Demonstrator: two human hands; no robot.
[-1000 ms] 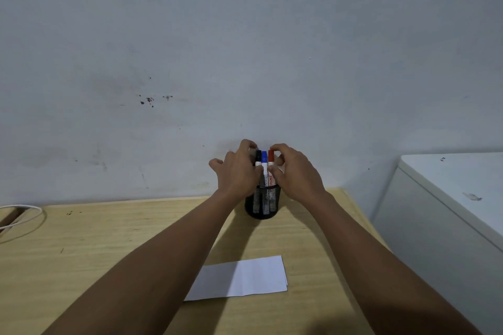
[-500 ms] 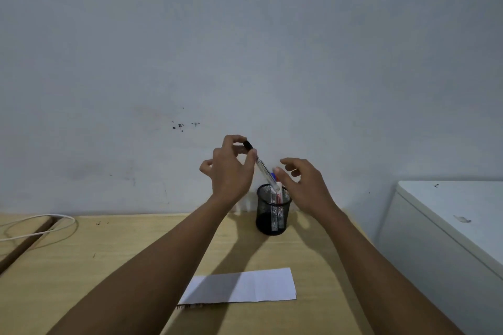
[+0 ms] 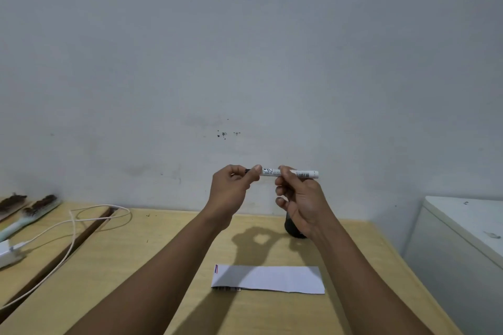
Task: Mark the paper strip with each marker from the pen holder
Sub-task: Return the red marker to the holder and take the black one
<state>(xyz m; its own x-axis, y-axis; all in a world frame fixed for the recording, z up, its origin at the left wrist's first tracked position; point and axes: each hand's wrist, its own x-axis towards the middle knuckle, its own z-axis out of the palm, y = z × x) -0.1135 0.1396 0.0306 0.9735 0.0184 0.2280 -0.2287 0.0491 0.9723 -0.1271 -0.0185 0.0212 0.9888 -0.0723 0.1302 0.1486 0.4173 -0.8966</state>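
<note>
I hold a white marker (image 3: 296, 173) with a black cap level in the air in front of the wall. My left hand (image 3: 231, 190) pinches its black cap end. My right hand (image 3: 299, 201) grips the white barrel near the middle. The black mesh pen holder (image 3: 291, 227) stands on the wooden table behind my right hand and is mostly hidden by it. The white paper strip (image 3: 268, 279) lies flat on the table below my hands, with short red and blue marks at its left end.
The wooden table (image 3: 168, 253) reaches back to a grey wall. A white cable (image 3: 73, 223) and a white charger (image 3: 8, 253) lie at the left, with two brushes (image 3: 30, 212) behind them. A white cabinet (image 3: 462, 239) stands at the right.
The black-capped marker has come out of the holder and turned level. My right hand has moved up and taken hold of its barrel. The view has shifted right and up.
</note>
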